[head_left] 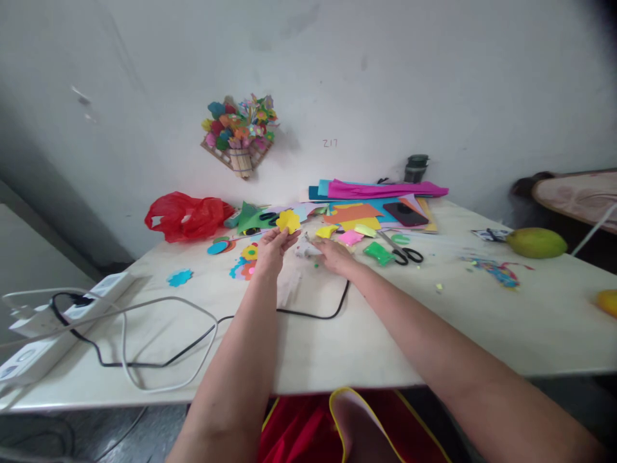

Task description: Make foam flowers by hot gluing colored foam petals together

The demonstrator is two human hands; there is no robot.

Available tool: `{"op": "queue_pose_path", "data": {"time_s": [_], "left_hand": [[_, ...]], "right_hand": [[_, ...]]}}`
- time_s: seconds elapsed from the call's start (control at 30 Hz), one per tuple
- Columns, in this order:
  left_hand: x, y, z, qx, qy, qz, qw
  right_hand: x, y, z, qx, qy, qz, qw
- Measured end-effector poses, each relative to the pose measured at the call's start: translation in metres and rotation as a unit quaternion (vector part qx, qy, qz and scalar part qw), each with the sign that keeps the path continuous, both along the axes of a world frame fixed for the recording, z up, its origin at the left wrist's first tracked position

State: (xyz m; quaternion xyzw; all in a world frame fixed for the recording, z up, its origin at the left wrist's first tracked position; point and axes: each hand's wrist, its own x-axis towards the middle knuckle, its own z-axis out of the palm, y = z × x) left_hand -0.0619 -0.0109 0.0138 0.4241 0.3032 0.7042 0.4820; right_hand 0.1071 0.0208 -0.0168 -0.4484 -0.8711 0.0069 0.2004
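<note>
Holds a yellow flower above the bench, clamped at its lower edge between the thumb and fingers of the left hand. Reaches low over the bench with the right hand, close to a pale item; cannot tell whether clamped on it or only touching.

Could crease or tear the flower by pinching too hard at so narrow an edge, or drop it by gripping too lightly. Could snag the black cord near the right wrist by sweeping sideways, or knock the green pack and scissors by swinging outward.

Looks flat and thin, bright yellow and round-lobed, with no separate centre visible; probably paper or foam, too small to tell.
</note>
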Motion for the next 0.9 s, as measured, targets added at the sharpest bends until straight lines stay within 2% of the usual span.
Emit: {"op": "queue_pose_path", "data": {"time_s": [0.27,0.33,0.5,0.67,0.9], "left_hand": [[0.002,0.002,-0.003,-0.007,0.025,-0.038,0.999],[0.002,0.001,-0.003,-0.010,0.035,-0.042,0.998],[0.002,0.000,-0.004,-0.002,0.039,-0.046,0.998],[0.001,0.000,-0.005,-0.012,0.041,-0.037,0.998],[0.002,0.000,-0.004,-0.004,0.032,-0.044,0.998]], "right_hand": [[-0.002,-0.004,0.002,0.016,-0.038,-0.009,0.999],[0.001,-0.005,0.004,0.042,-0.030,-0.011,0.999],[0.012,-0.005,0.009,0.118,-0.008,0.056,0.991],[0.016,-0.005,0.011,0.109,-0.016,0.122,0.986],[0.011,-0.001,0.002,0.109,-0.012,0.142,0.984]]}}
